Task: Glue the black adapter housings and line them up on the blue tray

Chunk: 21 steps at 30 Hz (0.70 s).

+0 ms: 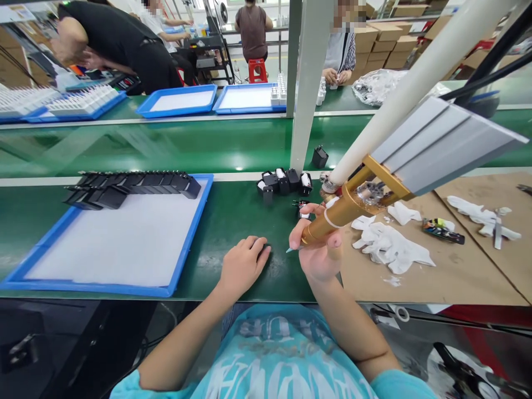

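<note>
My left hand (pixel 245 266) rests low over the green bench, with thumb and fingers closed round a small black piece (pixel 262 248) that is mostly hidden. Just to its right, my right hand (pixel 320 249) grips a gold-coloured cylindrical hand tool (pixel 328 221). A pale blue tip (pixel 290 250) sticks out by the fingers, pointing toward my left hand. Beyond both hands lies a group of black plug adapters (pixel 282 182), several with white parts showing. One more adapter (pixel 320 157) stands farther back, and a piece with exposed parts (pixel 302 209) lies beside my right fingers.
Rows of black adapters (pixel 137 185) stand along the far side of a blue-rimmed tray (pixel 189 244). White gloves (pixel 390 244) and a cutter (pixel 443 230) lie on cardboard (pixel 469 271). A white pole (pixel 394 100) and grey finned panel (pixel 440 144) slant overhead. Co-workers (pixel 338 55) sit across.
</note>
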### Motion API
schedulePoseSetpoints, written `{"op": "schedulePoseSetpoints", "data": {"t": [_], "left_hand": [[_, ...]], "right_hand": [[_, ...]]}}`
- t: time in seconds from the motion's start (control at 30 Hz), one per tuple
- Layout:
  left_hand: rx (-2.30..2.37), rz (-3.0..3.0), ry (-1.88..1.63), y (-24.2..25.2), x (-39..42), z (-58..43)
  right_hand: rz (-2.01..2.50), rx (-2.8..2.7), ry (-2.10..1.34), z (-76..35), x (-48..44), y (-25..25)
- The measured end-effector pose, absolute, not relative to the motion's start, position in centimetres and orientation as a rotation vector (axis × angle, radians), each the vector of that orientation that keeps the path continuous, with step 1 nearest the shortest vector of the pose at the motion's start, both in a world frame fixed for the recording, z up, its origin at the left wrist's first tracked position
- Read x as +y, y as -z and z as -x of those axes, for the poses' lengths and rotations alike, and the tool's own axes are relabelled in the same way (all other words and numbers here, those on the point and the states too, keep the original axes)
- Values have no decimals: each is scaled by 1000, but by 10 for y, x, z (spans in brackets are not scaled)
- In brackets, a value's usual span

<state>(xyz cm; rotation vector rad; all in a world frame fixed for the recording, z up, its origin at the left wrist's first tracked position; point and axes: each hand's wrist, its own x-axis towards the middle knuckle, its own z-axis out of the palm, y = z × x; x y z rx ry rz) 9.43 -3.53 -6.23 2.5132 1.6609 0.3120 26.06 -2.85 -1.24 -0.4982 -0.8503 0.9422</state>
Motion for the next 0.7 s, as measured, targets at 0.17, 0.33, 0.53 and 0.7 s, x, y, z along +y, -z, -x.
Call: {"op": "schedulePoseSetpoints", "data": {"t": [0.17,0.33,0.53,0.7], "left_hand": [[1672,-2569,-135,62,-35,-93],[1632,-2588,-73,57,-33,-92],[1472,-2400,-250,50,-30,-85],[1239,-2150,-456,51,-24,-78]], "right_hand": [[503,-838,-945,-261,-28,13],[483,-829,-931,-261,-26,15],[517,-831,-906,-262,-24,18],[513,-840,-889,-262,-24,18]]}}
